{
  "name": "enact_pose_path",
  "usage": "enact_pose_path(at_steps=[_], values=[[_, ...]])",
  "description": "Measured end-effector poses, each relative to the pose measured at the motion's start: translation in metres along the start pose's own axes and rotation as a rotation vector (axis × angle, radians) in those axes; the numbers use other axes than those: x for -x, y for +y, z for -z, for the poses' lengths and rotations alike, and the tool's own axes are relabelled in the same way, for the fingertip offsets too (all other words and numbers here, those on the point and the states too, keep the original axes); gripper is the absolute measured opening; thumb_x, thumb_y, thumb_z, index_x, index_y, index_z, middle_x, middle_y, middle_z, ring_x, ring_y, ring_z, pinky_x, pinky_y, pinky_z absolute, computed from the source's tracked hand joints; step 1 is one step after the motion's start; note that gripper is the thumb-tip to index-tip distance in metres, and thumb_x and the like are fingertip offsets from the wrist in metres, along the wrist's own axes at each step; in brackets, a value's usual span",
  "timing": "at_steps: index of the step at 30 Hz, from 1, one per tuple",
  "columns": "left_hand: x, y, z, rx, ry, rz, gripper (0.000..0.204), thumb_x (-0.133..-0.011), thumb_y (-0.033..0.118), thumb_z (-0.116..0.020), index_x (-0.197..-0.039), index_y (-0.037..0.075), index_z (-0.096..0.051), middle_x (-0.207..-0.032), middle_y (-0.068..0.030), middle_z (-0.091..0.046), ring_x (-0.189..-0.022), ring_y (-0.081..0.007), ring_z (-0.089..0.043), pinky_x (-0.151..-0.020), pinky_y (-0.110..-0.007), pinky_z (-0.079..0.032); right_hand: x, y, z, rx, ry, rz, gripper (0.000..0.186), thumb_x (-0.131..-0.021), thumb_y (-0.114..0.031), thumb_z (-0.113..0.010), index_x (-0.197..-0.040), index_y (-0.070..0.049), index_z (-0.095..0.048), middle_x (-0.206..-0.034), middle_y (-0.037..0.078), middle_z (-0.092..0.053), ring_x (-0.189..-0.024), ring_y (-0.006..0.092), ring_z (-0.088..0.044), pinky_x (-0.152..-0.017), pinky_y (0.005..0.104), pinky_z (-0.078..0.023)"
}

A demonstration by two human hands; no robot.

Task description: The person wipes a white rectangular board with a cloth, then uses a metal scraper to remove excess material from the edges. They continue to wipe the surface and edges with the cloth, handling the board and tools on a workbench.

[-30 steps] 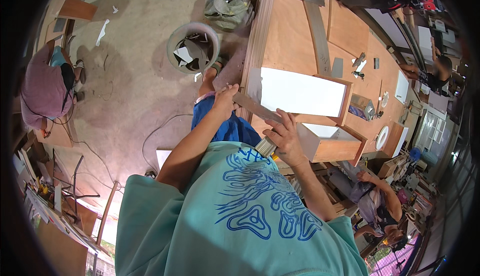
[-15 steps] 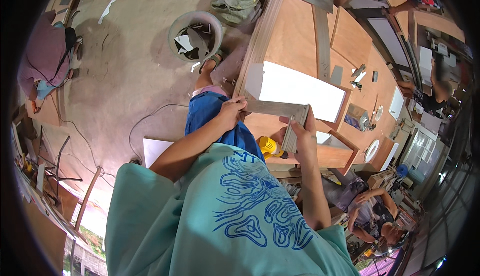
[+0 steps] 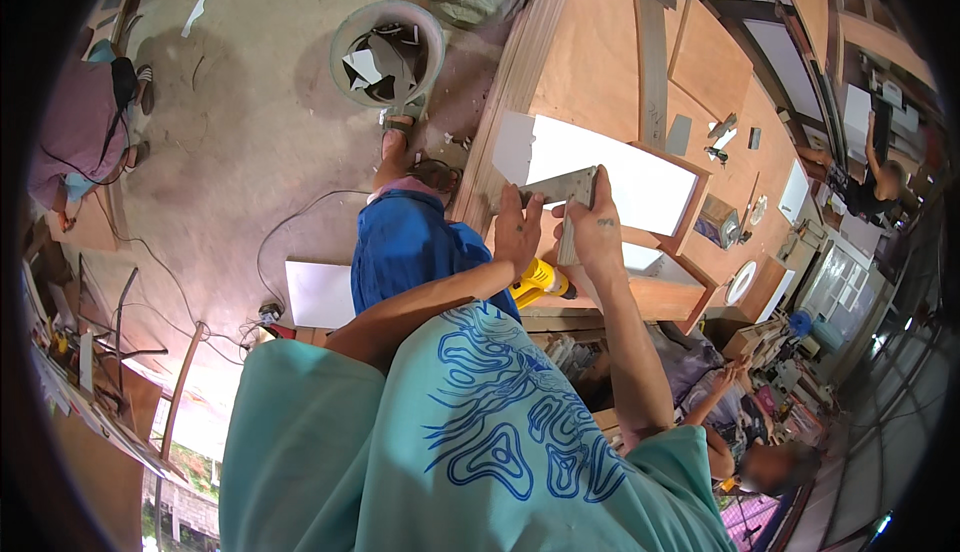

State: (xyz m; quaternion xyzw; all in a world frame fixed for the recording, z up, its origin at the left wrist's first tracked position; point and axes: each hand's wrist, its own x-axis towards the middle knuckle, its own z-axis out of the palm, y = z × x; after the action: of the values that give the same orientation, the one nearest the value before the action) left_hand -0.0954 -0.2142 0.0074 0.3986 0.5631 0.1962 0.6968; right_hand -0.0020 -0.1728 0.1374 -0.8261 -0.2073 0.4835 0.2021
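Head view. Both hands hold a short grey strip of wood (image 3: 560, 190) up in front of the person, over the near edge of the bench (image 3: 600, 52). The left hand (image 3: 517, 232) is closed around the strip's lower left end; the right hand (image 3: 596, 227) pinches its right end, fingers curled shut on it. The strip appears to be under inspection or alignment against the wooden box frame (image 3: 660, 292) beneath, which has a white panel (image 3: 620, 167) set in it. Judged from this pose, the step in hand is fitting the strip; seating it would call for lowering it squarely onto the frame's rim. A yellow power tool (image 3: 537, 280) lies just below the hands, close to the frame's near edge and limiting room there. Open bench surface lies toward the far edge; a bucket (image 3: 388, 52) stands on the floor off the bench's left edge.
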Motion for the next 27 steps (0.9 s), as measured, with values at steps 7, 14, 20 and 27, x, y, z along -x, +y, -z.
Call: enact_pose_path(at_steps=[7, 14, 20, 27], values=[[-0.005, 0.007, 0.013, -0.036, -0.053, -0.078, 0.044, -0.100, 0.032, -0.046, -0.126, -0.004, -0.043, -0.113, -0.0274, -0.057, -0.106, -0.0457, -0.055, -0.090, -0.045, -0.044, -0.004, -0.002, -0.003, 0.251, 0.033, 0.053, 0.071, -0.088, -0.004, -0.043, -0.152, 0.001, -0.011, -0.085, 0.017, -0.068, -0.059, 0.0225, -0.065, -0.058, 0.0343, -0.054], [-0.007, -0.001, 0.016, -0.294, -0.170, -0.051, 0.039, -0.093, 0.018, -0.054, -0.120, -0.008, -0.043, -0.114, -0.0265, -0.053, -0.109, -0.0454, -0.051, -0.090, -0.048, -0.044, -0.014, -0.006, 0.001, 0.157, 0.003, -0.044, 0.074, -0.088, -0.004, -0.045, -0.152, 0.002, -0.009, -0.083, 0.018, -0.069, -0.061, 0.0237, -0.067, -0.059, 0.0354, -0.054], [-0.017, -0.015, -0.004, -0.436, -0.076, -0.030, 0.040, -0.084, 0.010, -0.059, -0.116, -0.008, -0.042, -0.113, -0.0263, -0.050, -0.111, -0.0457, -0.048, -0.090, -0.049, -0.045, -0.018, -0.009, -0.004, 0.264, -0.006, -0.020, 0.074, -0.086, -0.005, -0.045, -0.152, 0.003, -0.011, -0.080, 0.017, -0.068, -0.058, 0.0228, -0.066, -0.056, 0.0335, -0.054], [-0.032, -0.036, -0.016, -0.431, -0.003, -0.030, 0.025, -0.085, 0.005, -0.055, -0.104, -0.006, -0.044, -0.106, -0.0265, -0.051, -0.101, -0.0470, -0.052, -0.083, -0.052, -0.046, -0.022, -0.006, -0.010, 0.327, -0.010, 0.017, 0.076, -0.084, -0.005, -0.048, -0.152, 0.003, -0.014, -0.077, 0.019, -0.068, -0.060, 0.0266, -0.068, -0.057, 0.0350, -0.054]])
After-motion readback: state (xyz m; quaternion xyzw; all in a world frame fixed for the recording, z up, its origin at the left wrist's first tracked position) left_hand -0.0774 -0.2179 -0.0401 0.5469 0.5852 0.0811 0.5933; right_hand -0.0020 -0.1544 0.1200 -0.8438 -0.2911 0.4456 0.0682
